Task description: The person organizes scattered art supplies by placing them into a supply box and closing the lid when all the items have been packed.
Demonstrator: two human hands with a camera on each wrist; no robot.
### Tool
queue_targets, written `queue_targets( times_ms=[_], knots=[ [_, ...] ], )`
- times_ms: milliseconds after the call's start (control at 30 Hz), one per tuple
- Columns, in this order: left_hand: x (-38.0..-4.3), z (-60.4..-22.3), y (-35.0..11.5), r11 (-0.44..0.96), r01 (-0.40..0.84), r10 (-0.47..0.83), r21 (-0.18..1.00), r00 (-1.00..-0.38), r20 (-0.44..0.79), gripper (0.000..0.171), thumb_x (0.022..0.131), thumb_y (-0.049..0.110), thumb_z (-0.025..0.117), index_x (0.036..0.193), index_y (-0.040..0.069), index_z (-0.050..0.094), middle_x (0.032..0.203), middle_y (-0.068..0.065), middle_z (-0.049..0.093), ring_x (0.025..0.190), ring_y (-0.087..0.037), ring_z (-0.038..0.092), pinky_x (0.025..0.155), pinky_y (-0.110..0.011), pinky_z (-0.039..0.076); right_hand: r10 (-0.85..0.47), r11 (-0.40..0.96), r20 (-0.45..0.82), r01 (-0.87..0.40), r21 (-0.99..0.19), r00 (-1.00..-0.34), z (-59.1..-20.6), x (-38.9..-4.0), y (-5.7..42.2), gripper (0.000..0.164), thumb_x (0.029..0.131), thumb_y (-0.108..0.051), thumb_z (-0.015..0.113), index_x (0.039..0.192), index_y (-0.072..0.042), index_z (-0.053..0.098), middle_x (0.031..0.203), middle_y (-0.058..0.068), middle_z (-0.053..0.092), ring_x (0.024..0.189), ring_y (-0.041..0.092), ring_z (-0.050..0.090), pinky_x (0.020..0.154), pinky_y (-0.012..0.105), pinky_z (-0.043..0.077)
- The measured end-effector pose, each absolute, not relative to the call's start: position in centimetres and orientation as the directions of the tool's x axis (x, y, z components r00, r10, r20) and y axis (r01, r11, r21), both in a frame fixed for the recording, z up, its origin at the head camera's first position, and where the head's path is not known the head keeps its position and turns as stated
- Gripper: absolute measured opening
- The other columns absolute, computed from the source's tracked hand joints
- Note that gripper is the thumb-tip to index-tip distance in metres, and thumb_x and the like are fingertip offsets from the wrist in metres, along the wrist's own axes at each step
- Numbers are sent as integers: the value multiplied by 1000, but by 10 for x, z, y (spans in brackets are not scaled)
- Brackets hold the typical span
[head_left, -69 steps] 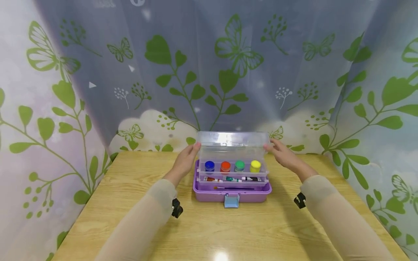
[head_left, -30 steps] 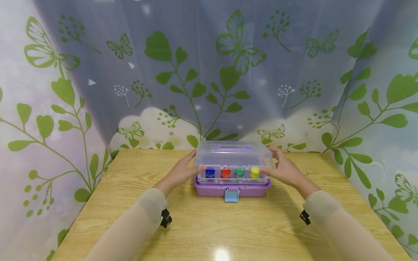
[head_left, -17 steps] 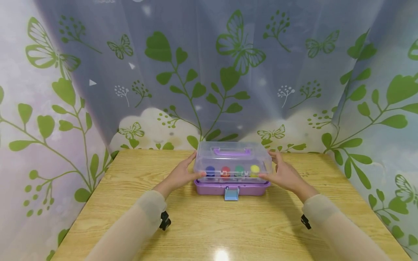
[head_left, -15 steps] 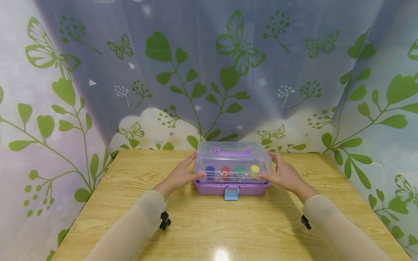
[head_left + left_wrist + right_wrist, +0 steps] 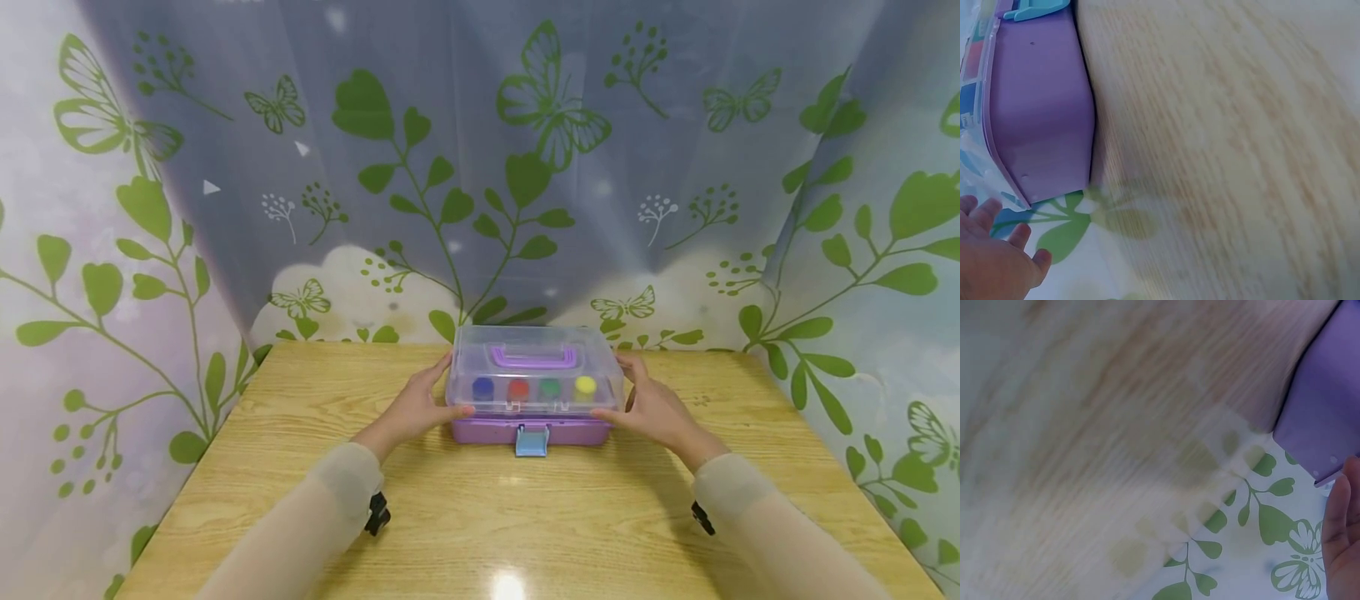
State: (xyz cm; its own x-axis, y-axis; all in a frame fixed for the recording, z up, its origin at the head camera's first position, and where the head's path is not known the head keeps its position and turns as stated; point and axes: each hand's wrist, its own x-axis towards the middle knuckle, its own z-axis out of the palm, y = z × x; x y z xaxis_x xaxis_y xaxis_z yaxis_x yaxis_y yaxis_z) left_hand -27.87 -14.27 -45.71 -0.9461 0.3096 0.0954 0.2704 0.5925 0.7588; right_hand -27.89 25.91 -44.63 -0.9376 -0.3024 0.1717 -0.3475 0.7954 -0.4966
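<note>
A purple toolbox-style case [image 5: 491,432] stands on the table, with its clear lid [image 5: 474,354] down over the base. On top of the lid is a purple handle [image 5: 533,362]. My left hand [image 5: 411,408] holds the lid's left end, thumb at the front corner and fingers along the side. At the right end my right hand [image 5: 660,408] grips it the same way. The light-blue latch [image 5: 532,442] hangs unfastened at the front. Through the lid show blue [image 5: 483,388], red [image 5: 517,390], green [image 5: 550,389] and yellow paint jars [image 5: 585,387].
The case sits near the back of a wooden table [image 5: 525,517]. Behind it hangs a grey-blue curtain [image 5: 450,167] with green leaves and butterflies, and similar cloth covers both sides. A black wrist camera [image 5: 378,512] sits under the left sleeve.
Both hands have swung the lid forward and down from its raised position. The trays with jars and paint tubes have folded down into the base, and the brush is out of sight.
</note>
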Motion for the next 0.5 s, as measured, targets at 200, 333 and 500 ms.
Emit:
queue_targets(
  times_ms=[200,333,500],
  knots=[
    [-276,-459,-142,637,263,296,724,-951,85,112,77,56,81,162,27,14,162,-17,26,148,-40,22,116,-63,22,-301,799,175,-349,-490,-937,-453,-276,259,107,83,-60,74,157,-8,16,148,23,45,65,10,57,53,30,47],
    [-274,-460,-141,656,266,287,707,-954,92,111,77,55,82,162,25,16,161,-16,28,148,-39,24,116,-61,23,-295,803,171,-341,-489,-940,-456,-275,259,107,82,-62,73,156,-9,17,143,20,50,67,9,58,55,30,47],
    [-273,-461,-141,662,285,279,693,-952,125,111,76,52,84,161,21,20,160,-16,32,146,-40,26,116,-61,24,-295,805,178,-344,-483,-939,-459,-276,258,106,82,-62,73,155,-7,19,121,14,62,67,9,58,55,30,48]
  ],
)
